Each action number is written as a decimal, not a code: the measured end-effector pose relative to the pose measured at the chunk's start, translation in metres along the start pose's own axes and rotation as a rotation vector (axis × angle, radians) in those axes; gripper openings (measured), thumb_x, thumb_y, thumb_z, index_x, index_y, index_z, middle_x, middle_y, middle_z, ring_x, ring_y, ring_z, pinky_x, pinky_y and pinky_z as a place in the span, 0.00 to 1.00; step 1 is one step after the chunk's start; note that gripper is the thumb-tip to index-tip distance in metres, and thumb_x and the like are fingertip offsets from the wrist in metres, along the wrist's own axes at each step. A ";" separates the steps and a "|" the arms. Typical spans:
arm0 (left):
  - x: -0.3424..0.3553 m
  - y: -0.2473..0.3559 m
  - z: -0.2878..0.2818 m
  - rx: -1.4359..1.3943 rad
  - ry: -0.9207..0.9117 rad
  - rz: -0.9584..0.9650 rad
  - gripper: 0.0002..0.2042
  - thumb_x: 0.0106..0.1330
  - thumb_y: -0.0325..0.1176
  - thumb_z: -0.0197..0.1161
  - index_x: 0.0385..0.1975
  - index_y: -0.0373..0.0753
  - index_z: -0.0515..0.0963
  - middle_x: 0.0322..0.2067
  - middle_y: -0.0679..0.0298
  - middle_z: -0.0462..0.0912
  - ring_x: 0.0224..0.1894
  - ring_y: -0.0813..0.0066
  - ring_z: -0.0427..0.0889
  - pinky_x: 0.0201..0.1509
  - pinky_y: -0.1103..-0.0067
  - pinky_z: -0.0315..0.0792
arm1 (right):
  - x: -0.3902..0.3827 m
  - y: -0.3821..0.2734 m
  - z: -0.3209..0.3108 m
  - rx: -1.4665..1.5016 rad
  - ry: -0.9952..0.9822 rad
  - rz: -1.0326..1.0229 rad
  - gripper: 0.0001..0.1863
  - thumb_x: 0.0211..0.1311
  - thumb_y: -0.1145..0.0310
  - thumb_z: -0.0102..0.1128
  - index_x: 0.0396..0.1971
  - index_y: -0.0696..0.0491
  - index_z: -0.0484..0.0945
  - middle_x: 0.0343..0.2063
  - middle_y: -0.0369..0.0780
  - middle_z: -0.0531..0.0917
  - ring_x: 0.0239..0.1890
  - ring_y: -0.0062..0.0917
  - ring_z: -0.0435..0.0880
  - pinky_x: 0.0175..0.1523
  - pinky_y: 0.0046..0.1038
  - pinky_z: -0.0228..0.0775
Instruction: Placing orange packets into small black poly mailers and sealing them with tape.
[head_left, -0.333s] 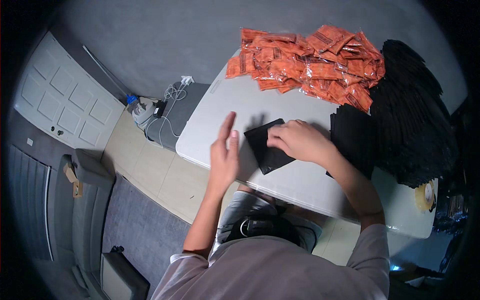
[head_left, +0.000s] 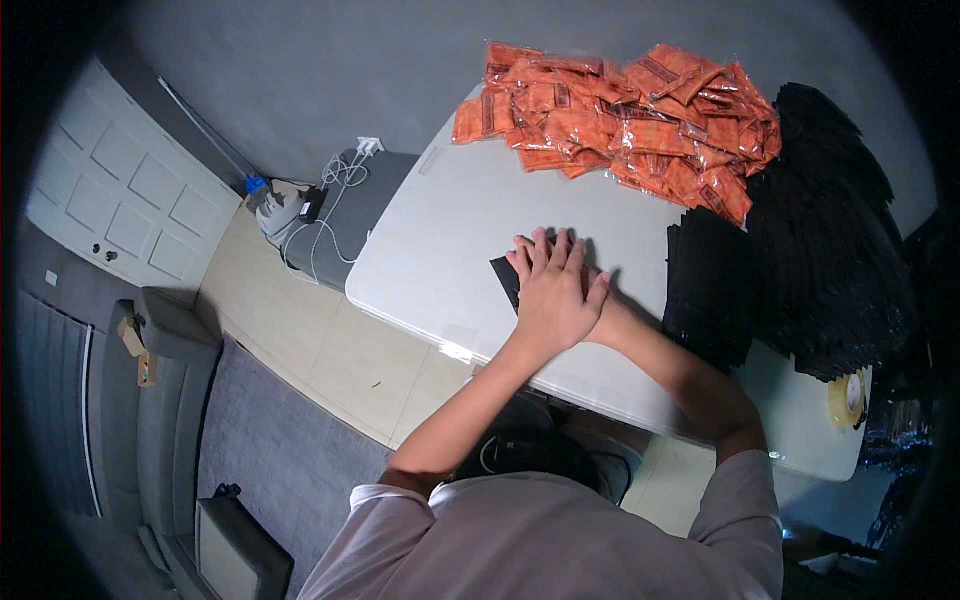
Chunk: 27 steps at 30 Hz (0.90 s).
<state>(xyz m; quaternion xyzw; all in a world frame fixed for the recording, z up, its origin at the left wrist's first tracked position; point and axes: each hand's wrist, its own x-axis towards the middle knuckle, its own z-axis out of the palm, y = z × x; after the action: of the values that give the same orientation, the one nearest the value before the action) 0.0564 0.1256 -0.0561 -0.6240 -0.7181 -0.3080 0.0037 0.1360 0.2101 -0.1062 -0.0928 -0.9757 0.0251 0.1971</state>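
A flat, dark black packet [head_left: 506, 280] lies on the white table [head_left: 420, 270], mostly covered by my hands; only its left corner shows plainly. My left hand [head_left: 555, 300] rests palm down over it, fingers stretched out and slightly apart. Under the left palm is my right hand [head_left: 604, 322], its forearm coming in from the right. Most of the right hand's fingers are hidden, so their pose cannot be made out. To the right of my hands stands a stack of thin black packets [head_left: 708, 285].
Orange items in clear plastic bags [head_left: 620, 125] are heaped along the table's far side. A large fanned pile of black packets [head_left: 830, 230] covers the right side. A roll of tape [head_left: 848, 398] lies at the right corner. White cables [head_left: 345, 180] sit on a grey surface beyond the left edge.
My left hand has moved right from beside the packet and now lies over my right hand. The right hand, earlier on top of the packet with bent fingers, is now mostly covered.
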 end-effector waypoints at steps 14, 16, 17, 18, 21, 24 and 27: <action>0.004 -0.002 -0.013 -0.017 -0.075 -0.051 0.30 0.68 0.55 0.61 0.65 0.43 0.80 0.74 0.43 0.67 0.78 0.27 0.52 0.70 0.25 0.41 | -0.004 -0.004 -0.023 0.043 -0.170 0.087 0.43 0.72 0.48 0.48 0.81 0.52 0.49 0.78 0.53 0.57 0.80 0.54 0.51 0.82 0.58 0.41; 0.002 -0.005 -0.013 -0.022 -0.072 -0.048 0.31 0.67 0.55 0.62 0.66 0.43 0.79 0.74 0.42 0.66 0.78 0.25 0.51 0.71 0.26 0.41 | -0.006 -0.004 -0.027 0.041 -0.189 0.090 0.43 0.72 0.48 0.48 0.81 0.52 0.49 0.78 0.53 0.57 0.80 0.54 0.51 0.82 0.58 0.41; 0.001 -0.006 -0.013 -0.027 -0.066 -0.044 0.31 0.67 0.54 0.63 0.66 0.43 0.78 0.74 0.41 0.65 0.77 0.23 0.51 0.72 0.27 0.41 | -0.003 -0.006 -0.026 0.041 -0.198 0.091 0.43 0.72 0.48 0.48 0.81 0.52 0.49 0.78 0.53 0.57 0.80 0.54 0.51 0.82 0.58 0.41; 0.000 -0.007 -0.014 -0.027 -0.067 -0.046 0.31 0.67 0.54 0.63 0.66 0.43 0.78 0.74 0.41 0.65 0.77 0.23 0.51 0.72 0.27 0.41 | 0.000 -0.006 -0.027 0.040 -0.207 0.092 0.43 0.72 0.48 0.48 0.81 0.52 0.49 0.78 0.53 0.57 0.80 0.54 0.51 0.82 0.58 0.41; -0.001 -0.007 -0.018 -0.056 -0.078 -0.065 0.32 0.67 0.52 0.64 0.69 0.42 0.76 0.75 0.40 0.63 0.77 0.22 0.50 0.73 0.30 0.42 | 0.006 -0.009 -0.032 0.035 -0.230 0.084 0.43 0.72 0.48 0.48 0.81 0.52 0.50 0.78 0.53 0.57 0.80 0.54 0.51 0.82 0.58 0.40; -0.003 -0.011 -0.018 -0.104 -0.032 -0.083 0.33 0.69 0.53 0.63 0.71 0.42 0.73 0.76 0.38 0.61 0.78 0.21 0.47 0.75 0.32 0.41 | 0.011 -0.012 -0.036 0.027 -0.249 0.070 0.43 0.72 0.48 0.48 0.81 0.52 0.50 0.78 0.53 0.57 0.80 0.54 0.51 0.82 0.58 0.40; -0.004 -0.018 -0.014 -0.199 0.009 -0.081 0.34 0.72 0.56 0.61 0.73 0.42 0.70 0.76 0.37 0.58 0.78 0.20 0.44 0.76 0.33 0.39 | 0.017 -0.018 -0.038 0.012 -0.263 0.063 0.43 0.72 0.48 0.48 0.81 0.52 0.50 0.78 0.53 0.57 0.81 0.53 0.51 0.82 0.59 0.40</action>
<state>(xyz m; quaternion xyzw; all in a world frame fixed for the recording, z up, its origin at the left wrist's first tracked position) 0.0359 0.1148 -0.0540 -0.5905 -0.7085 -0.3805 -0.0673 0.1324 0.1958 -0.0627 -0.1183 -0.9895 0.0493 0.0674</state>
